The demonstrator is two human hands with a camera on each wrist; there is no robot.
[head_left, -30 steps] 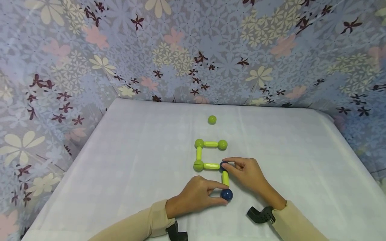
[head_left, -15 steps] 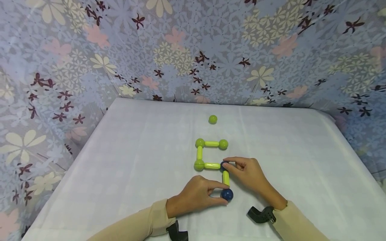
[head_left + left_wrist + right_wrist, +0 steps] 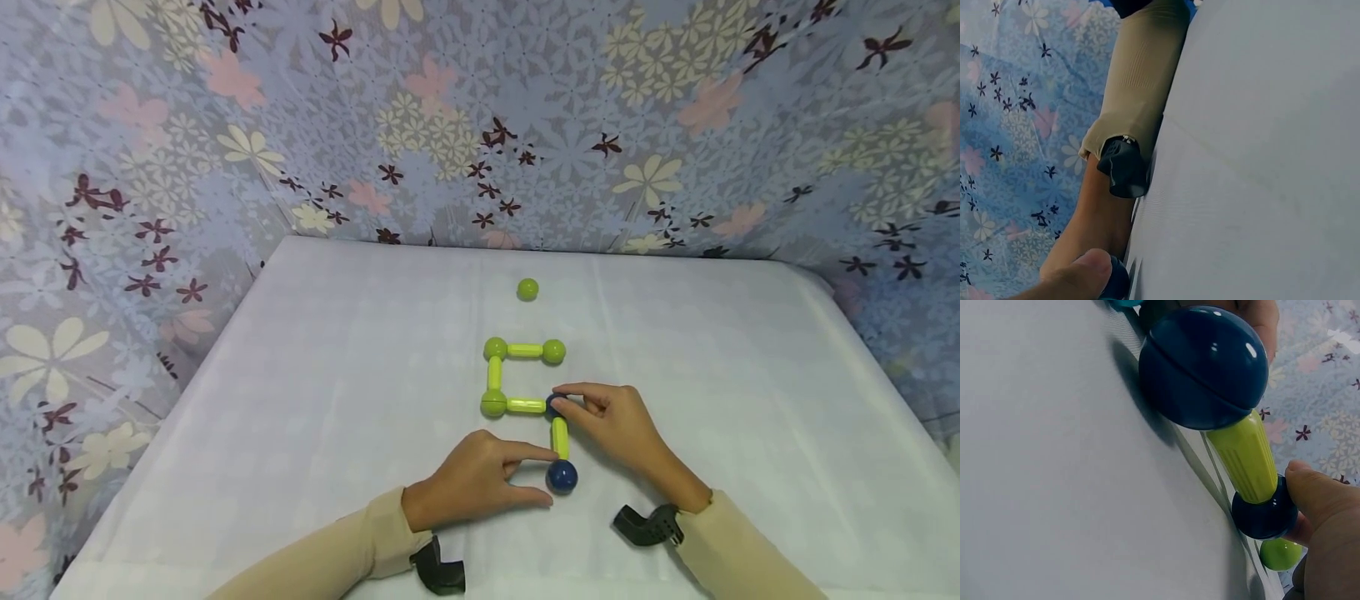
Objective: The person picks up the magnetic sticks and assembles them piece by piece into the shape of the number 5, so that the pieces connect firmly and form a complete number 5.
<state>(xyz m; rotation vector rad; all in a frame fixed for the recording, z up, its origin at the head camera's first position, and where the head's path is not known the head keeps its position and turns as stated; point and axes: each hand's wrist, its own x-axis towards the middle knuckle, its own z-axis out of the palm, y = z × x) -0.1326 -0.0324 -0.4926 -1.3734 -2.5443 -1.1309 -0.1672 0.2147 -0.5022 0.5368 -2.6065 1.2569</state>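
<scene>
My right hand (image 3: 618, 421) pinches the upper blue ball (image 3: 1265, 512) between thumb and index finger. A yellow-green stick (image 3: 559, 437) joins it to the lower blue ball (image 3: 562, 477). My left hand (image 3: 472, 479) is beside that lower ball, thumb and index finger spread. The thumb stands apart from the ball; the index fingertip is by the stick's lower end, contact unclear. From the upper blue ball a stick (image 3: 527, 406) runs left to a green ball (image 3: 493, 403). Another stick (image 3: 494, 373) leads up to a green ball (image 3: 495, 349), and a stick (image 3: 524, 350) ends at a third (image 3: 553, 352).
A loose green ball (image 3: 528, 289) lies farther back on the white-covered table (image 3: 360, 333). Floral cloth (image 3: 450, 125) hangs behind and to the sides. Black wrist mounts (image 3: 648, 527) stick out below both sleeves.
My left thumb and index finger have come off the lower blue ball and drawn slightly left. My right hand keeps its pinch. The whole head view has shifted a little.
</scene>
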